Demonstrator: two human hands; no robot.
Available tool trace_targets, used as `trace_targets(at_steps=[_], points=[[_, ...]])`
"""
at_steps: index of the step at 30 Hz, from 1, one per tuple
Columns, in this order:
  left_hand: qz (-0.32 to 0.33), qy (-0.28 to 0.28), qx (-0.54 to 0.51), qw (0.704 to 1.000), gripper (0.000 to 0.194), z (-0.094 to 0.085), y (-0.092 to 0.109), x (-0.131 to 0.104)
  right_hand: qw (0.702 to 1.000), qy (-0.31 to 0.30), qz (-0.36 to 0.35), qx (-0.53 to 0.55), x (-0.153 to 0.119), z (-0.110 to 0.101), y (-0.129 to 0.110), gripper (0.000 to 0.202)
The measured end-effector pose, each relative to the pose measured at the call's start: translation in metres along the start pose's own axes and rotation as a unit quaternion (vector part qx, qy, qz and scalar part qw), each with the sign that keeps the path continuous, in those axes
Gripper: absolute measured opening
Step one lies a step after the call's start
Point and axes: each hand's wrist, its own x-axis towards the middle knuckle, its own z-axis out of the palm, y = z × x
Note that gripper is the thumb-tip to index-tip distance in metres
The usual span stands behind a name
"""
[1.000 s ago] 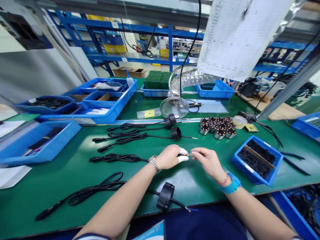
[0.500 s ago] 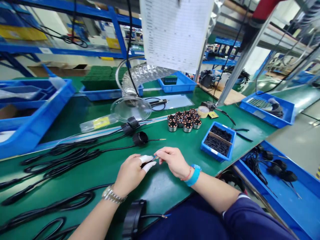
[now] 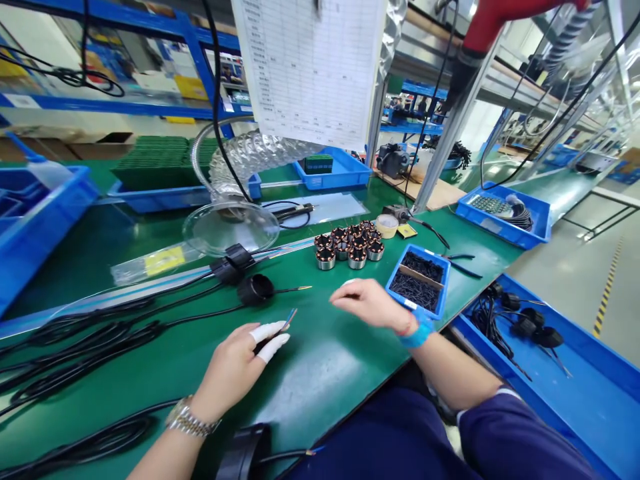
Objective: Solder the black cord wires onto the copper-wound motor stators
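Note:
In my left hand (image 3: 237, 363), white finger cots cover the thumb and a finger, which pinch a cable end; thin coloured wires (image 3: 290, 319) stick out past the fingertips. Most of that cable is hidden by the hand. My right hand (image 3: 370, 303) hovers over the green bench just left of a small blue bin (image 3: 439, 313). Its fingers are stretched out leftward, and nothing shows in them. Short black tube-like pieces (image 3: 415, 291) fill the bin's two compartments. Beyond my left hand, a black round housing (image 3: 256, 290) lies on its cable, bare wire ends pointing right.
Several copper-wound stators (image 3: 357, 257) stand behind the hands, near a tape roll (image 3: 387, 227). Coiled black cables (image 3: 115, 347) cover the left side. Pliers (image 3: 465, 267) lie past the small bin. A large blue tray (image 3: 580, 373) sits lower right. A clear fume hood (image 3: 230, 230) stands behind.
My right hand has left the wire ends at my left hand and moved right, towards the small blue bin. My left hand keeps hold of the cable. The view has swung right.

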Motion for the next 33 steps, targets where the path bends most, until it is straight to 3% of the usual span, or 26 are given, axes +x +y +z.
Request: trace_targets(at_steps=[1, 5, 9, 13, 19, 24, 33], points=[[0.002, -0.002, -0.001, 1.0, 0.041, -0.001, 0.0, 0.0, 0.988, -0.019, 0.032, -0.147, -0.005, -0.017, 0.009, 0.024], [0.013, -0.01, 0.01, 1.0, 0.042, -0.002, 0.0, 0.001, 0.944, -0.029, 0.144, -0.296, -0.026, -0.065, 0.054, 0.026], [0.014, -0.026, 0.027, 0.999, 0.042, -0.003, 0.003, 0.001, 0.898, -0.06, 0.216, -0.378, -0.037, -0.074, 0.083, 0.023], [0.009, -0.032, 0.028, 0.999, 0.04, -0.004, 0.005, 0.002, 0.879, -0.09, 0.223, -0.412, -0.038, -0.07, 0.085, 0.023], [0.008, -0.026, 0.03, 0.999, 0.039, -0.004, 0.003, 0.002, 0.868, -0.119, 0.221, -0.429, -0.035, -0.072, 0.083, 0.021], [0.009, -0.022, 0.037, 0.999, 0.04, -0.004, 0.002, 0.001, 0.867, -0.105, 0.22, -0.434, -0.034, -0.069, 0.091, 0.02], [0.001, -0.038, 0.039, 0.999, 0.04, -0.004, 0.004, 0.003, 0.906, -0.09, 0.131, -0.393, -0.038, -0.083, 0.097, 0.02]])
